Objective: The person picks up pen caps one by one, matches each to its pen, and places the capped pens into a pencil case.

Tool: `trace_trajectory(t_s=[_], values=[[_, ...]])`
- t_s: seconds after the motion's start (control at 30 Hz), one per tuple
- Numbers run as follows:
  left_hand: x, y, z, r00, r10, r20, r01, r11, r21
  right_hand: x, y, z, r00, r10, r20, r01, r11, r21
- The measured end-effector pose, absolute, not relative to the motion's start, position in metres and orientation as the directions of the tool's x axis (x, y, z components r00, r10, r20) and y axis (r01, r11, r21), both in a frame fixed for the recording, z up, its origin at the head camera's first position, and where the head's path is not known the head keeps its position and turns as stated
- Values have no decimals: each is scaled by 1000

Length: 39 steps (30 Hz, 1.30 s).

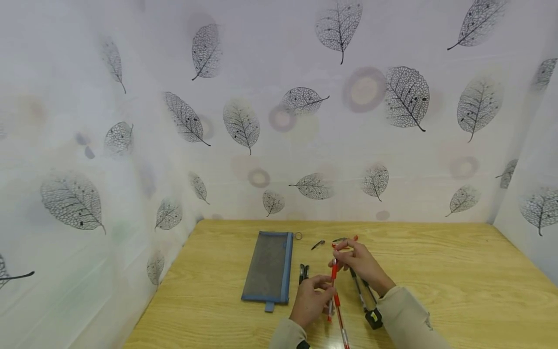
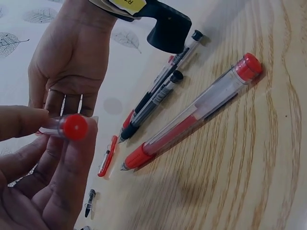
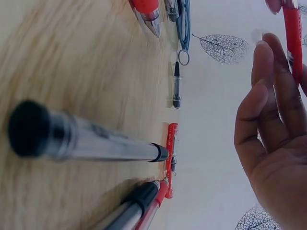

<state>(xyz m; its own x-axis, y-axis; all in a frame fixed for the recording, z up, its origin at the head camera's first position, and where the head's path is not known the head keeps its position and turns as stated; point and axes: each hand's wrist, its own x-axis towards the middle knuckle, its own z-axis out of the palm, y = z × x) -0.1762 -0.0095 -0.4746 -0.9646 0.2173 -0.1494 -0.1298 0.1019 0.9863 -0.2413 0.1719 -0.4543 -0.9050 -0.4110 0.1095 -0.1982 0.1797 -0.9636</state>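
My left hand (image 1: 308, 301) grips a red gel pen (image 1: 333, 271) by its clear barrel, tilted with the red grip upward. In the left wrist view its red end plug (image 2: 76, 127) faces the camera. Thumb and fingers of my right hand (image 1: 359, 261) pinch the upper end of that pen, largely hiding its tip. A second red pen (image 2: 192, 115), uncapped, lies on the table just below the left hand. Pens with black grips (image 2: 152, 105) lie under the right forearm. Beyond the hands is a red cap (image 3: 171, 153) on the table.
A grey mesh pencil pouch (image 1: 269, 266) with blue edging and a key ring lies left of the hands. A loose black cap (image 1: 318, 245) sits farther back, and black pen parts (image 1: 303, 272) lie beside the left hand. Leaf-patterned sheeting (image 1: 279, 145) encloses the wooden table.
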Motion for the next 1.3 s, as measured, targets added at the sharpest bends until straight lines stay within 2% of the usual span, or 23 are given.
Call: trace_trajectory(t_s=[0.43,0.83,1.07,1.3], values=[[-174,-8,-475,-964,206,-168,-152,90,984,-236,164,-455,-907,-409,99,-187,183,-965],[-169,-7,-477,-957,211,-200,-208,-16,978,-238,158,-460,-891,-443,100,-183,147,-972],[-169,-5,-476,-949,198,-245,-260,-52,964,-237,160,-460,-877,-467,111,-163,71,-984],[-169,-6,-480,-932,236,-276,-309,-115,944,-233,164,-460,-854,-508,115,-115,-31,-993]])
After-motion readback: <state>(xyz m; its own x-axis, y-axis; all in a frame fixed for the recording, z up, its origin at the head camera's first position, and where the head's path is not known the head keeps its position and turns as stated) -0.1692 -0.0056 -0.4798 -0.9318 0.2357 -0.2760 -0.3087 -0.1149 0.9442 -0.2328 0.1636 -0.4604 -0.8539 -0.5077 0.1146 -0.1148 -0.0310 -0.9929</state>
